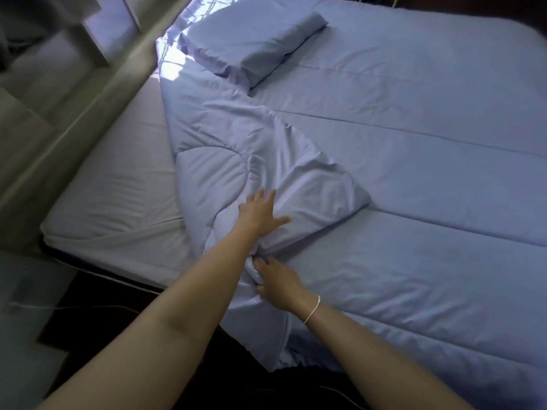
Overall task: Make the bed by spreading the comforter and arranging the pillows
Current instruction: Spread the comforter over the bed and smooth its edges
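At far left, a pale padded bed frame edge (88, 113) running diagonally, out of focus. Next to it, a bare strip of mattress (118, 196) under a white fitted sheet, uncovered from the near corner up toward the head of the bed. On the dark floor below that corner, a thin white cable (74, 306).

Further right, the comforter (414, 202) — lavender-blue, quilted in long straight seams — spread flat over most of the bed, but with its left part folded back on itself in a rumpled diagonal flap (251, 149) reaching from near the pillow down to the near edge, a curved stitch line showing on the upturned side. Left hand (260, 211) laid on that flap, fingers straight and splayed, palm pressing the fabric down, holding nothing. Just below and to the right, right hand (278, 284) with fingers curled into a bunched fold of the comforter at the near edge, gripping it; a thin white bracelet (312, 310) on that wrist.

At the head of the bed, 1 pillow (248, 45) in matching lavender, lying at an angle with its lower end resting on the top of the folded flap, sunlight striking its left side.
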`<control>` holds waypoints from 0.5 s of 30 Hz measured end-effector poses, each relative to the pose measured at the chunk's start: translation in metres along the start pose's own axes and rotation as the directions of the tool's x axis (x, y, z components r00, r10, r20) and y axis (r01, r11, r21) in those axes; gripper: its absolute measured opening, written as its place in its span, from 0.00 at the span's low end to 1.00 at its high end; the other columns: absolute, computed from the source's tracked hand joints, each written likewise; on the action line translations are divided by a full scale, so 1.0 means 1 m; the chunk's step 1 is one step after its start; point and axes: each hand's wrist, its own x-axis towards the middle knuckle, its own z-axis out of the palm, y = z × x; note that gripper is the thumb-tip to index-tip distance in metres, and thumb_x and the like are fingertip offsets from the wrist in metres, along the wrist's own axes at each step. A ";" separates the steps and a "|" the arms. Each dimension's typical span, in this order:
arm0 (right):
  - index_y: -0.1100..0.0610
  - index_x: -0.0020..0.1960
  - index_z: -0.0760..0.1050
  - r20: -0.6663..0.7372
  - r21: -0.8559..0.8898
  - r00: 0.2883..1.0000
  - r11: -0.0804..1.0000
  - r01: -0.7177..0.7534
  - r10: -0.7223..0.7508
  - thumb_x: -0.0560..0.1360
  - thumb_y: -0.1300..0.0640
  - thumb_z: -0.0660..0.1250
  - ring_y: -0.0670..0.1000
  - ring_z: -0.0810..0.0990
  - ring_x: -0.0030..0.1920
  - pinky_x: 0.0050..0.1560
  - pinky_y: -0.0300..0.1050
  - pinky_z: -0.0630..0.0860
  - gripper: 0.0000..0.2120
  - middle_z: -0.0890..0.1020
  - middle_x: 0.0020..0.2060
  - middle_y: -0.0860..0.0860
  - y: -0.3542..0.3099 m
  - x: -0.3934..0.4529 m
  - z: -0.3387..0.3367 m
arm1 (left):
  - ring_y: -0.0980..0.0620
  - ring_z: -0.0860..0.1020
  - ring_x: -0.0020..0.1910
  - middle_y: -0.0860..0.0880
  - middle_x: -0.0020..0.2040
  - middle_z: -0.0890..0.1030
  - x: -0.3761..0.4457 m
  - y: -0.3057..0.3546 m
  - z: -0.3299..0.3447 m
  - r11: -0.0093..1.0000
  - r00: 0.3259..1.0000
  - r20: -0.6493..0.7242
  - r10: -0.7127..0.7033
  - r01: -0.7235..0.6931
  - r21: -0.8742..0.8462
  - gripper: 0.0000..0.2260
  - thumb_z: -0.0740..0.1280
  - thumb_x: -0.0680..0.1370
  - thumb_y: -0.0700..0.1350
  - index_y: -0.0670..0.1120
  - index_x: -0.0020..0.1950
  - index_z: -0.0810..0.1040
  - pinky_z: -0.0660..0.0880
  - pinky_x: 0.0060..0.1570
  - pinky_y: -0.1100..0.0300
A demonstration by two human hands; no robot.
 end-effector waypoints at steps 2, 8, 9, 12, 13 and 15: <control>0.56 0.68 0.64 -0.024 0.009 1.000 1.000 0.003 -0.003 0.72 0.56 0.65 0.66 0.76 0.55 0.48 0.56 0.75 0.26 0.73 0.58 0.60 -0.006 -0.003 0.005 | 0.37 0.59 0.72 0.43 0.76 0.54 0.010 -0.008 0.015 0.999 0.991 0.132 0.015 -0.019 0.035 0.43 0.68 0.69 0.65 0.51 0.76 0.52 0.62 0.67 0.40; 0.45 0.73 0.62 -0.008 0.115 0.990 0.983 -0.142 0.144 0.70 0.35 0.66 0.60 0.75 0.57 0.58 0.51 0.73 0.35 0.74 0.58 0.57 -0.002 0.007 -0.002 | 0.36 0.75 0.55 0.36 0.61 0.73 0.034 -0.062 0.023 0.992 0.973 0.191 0.128 -0.124 -0.031 0.37 0.62 0.77 0.39 0.50 0.77 0.41 0.73 0.53 0.46; 0.45 0.73 0.63 -0.024 0.148 0.977 0.967 -0.205 0.211 0.68 0.28 0.62 0.57 0.76 0.57 0.60 0.49 0.72 0.39 0.75 0.59 0.56 -0.003 0.009 -0.004 | 0.36 0.75 0.54 0.35 0.59 0.74 0.036 -0.077 0.016 0.990 0.980 0.139 0.142 -0.140 -0.022 0.35 0.61 0.77 0.39 0.50 0.77 0.43 0.73 0.53 0.46; 0.49 0.70 0.70 -0.128 0.325 0.897 0.872 -0.365 0.423 0.67 0.24 0.54 0.54 0.78 0.56 0.61 0.45 0.70 0.41 0.77 0.61 0.54 -0.008 0.024 -0.007 | 0.34 0.72 0.59 0.36 0.63 0.70 0.037 -0.134 -0.011 0.989 0.990 0.001 0.141 -0.141 -0.043 0.29 0.61 0.76 0.41 0.51 0.75 0.55 0.72 0.55 0.44; 0.51 0.69 0.71 -0.185 0.370 0.854 0.840 -0.398 0.486 0.71 0.30 0.58 0.54 0.78 0.56 0.61 0.45 0.70 0.34 0.77 0.61 0.55 -0.007 0.031 -0.008 | 0.34 0.72 0.59 0.36 0.63 0.70 0.037 -0.152 -0.020 0.990 0.991 -0.006 0.130 -0.130 -0.051 0.27 0.62 0.75 0.43 0.51 0.73 0.58 0.73 0.55 0.44; 0.53 0.68 0.71 -0.301 0.453 0.747 0.778 -0.435 0.592 0.75 0.39 0.63 0.55 0.77 0.56 0.61 0.46 0.71 0.26 0.78 0.60 0.56 -0.014 0.048 -0.008 | 0.35 0.74 0.56 0.36 0.60 0.72 0.034 -0.194 -0.039 0.993 0.995 -0.001 0.102 -0.102 -0.054 0.24 0.66 0.73 0.46 0.51 0.68 0.63 0.74 0.51 0.45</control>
